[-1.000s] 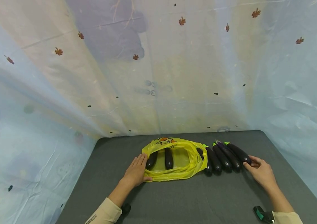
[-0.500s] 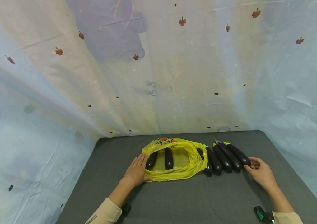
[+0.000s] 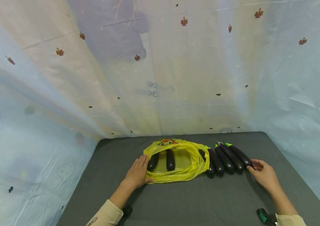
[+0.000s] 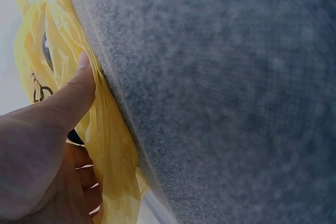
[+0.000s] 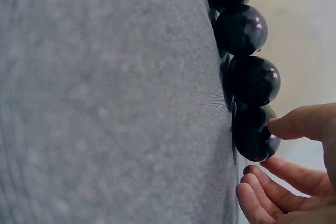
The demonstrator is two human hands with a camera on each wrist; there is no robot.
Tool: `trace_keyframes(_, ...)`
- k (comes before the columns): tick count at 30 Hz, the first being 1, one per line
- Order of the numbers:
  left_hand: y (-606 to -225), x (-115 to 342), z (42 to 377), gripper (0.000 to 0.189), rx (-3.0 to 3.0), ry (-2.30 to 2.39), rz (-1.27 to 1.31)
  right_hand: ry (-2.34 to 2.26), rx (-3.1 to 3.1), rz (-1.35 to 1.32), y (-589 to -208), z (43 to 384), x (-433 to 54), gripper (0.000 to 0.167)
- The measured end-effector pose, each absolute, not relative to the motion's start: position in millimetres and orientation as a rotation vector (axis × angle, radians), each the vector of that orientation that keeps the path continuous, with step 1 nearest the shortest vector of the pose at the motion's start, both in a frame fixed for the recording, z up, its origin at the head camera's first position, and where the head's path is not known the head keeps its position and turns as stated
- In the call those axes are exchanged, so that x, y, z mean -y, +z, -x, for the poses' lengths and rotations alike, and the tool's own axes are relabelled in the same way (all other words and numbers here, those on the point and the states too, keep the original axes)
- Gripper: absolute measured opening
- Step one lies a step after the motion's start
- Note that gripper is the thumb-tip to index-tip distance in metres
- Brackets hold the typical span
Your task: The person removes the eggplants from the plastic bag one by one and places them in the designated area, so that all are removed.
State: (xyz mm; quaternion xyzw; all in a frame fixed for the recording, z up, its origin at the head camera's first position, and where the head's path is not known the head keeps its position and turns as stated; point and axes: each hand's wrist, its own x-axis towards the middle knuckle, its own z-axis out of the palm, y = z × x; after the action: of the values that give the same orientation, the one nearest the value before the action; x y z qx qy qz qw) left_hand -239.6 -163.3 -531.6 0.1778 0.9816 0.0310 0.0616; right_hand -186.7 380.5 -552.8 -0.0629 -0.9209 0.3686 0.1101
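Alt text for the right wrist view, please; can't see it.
The right hand pinches the rounded end of a glossy dark eggplant. Three more eggplants lie in a row beside it on a grey surface, the topmost cut off by the frame.

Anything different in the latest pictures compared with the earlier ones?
The rightmost eggplant has shifted slightly left, the right hand still touching its near end. Nothing was visibly taken hold of or let go. The left hand at the yellow bag and the other eggplants look unchanged.
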Motion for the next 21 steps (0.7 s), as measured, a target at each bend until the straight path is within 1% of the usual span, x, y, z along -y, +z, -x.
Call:
trace_keyframes(12,-532.0,163.2,240.0,0.115,-2.969,0.091,-0.541,1.095,2.631,0.263,-539.8,181.1,-371.7,0.055)
trace_keyframes(21,-531.7,163.5,239.2,0.114,-2.967,0.085,-0.551,1.057,2.555,0.263,-526.2,177.5,-352.7,0.050)
